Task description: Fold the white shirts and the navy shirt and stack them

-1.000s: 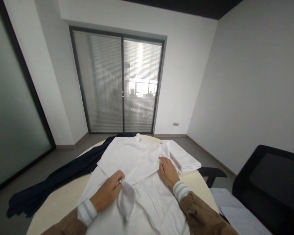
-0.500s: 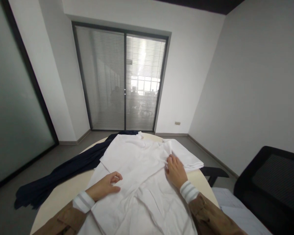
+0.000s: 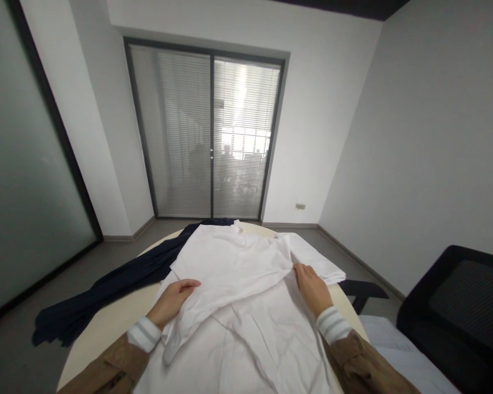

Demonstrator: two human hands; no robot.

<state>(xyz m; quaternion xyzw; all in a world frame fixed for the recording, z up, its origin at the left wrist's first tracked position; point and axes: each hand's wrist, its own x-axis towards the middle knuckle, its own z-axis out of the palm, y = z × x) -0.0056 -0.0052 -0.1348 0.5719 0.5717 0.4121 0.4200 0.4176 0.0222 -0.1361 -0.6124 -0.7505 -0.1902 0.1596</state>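
Head view: at lower centre, a white shirt (image 3: 234, 268) lay rumpled on a round table (image 3: 102, 328). The right hand (image 3: 313, 288) pinched its edge; the left hand (image 3: 171, 302) touched it, grip unclear. Navy cloth (image 3: 143, 266) lay centre-left.

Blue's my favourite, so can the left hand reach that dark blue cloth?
Probably yes: the dark blue cloth lies near the left hand, and nothing tall stands between them.

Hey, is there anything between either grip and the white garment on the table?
Nothing visible is: the left grip and right grip both meet the white garment. The dark blue cloth lies off to the left.
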